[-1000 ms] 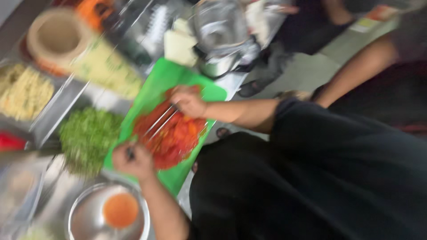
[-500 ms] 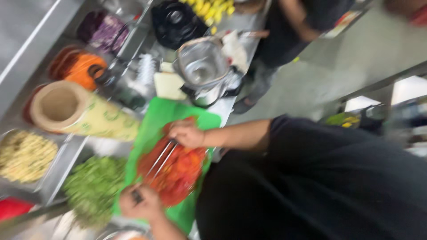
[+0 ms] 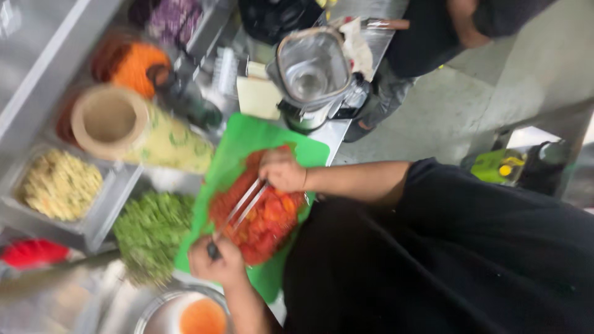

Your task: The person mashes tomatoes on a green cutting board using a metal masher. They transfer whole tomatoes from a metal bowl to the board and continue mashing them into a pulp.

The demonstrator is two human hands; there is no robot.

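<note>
A pile of chopped red tomatoes (image 3: 263,219) lies on a green cutting board (image 3: 250,139). My left hand (image 3: 216,263) is closed around the dark handle of a knife (image 3: 244,207) at the near end of the pile. The blade runs across the tomatoes to my right hand (image 3: 281,170), which is curled over its far end and presses it down. Motion blur doubles the blade.
Beside the board are a heap of chopped greens (image 3: 151,232), a roll of film (image 3: 133,133), a tray of yellow shreds (image 3: 59,182), orange shreds (image 3: 139,65), a steel blender jug (image 3: 312,74) and a bowl of orange sauce (image 3: 201,315). Another person stands at the top right (image 3: 458,25).
Both hands stay on the knife over the tomatoes. The view has swung, so the board and hands now sit lower and the blender and counter show more.
</note>
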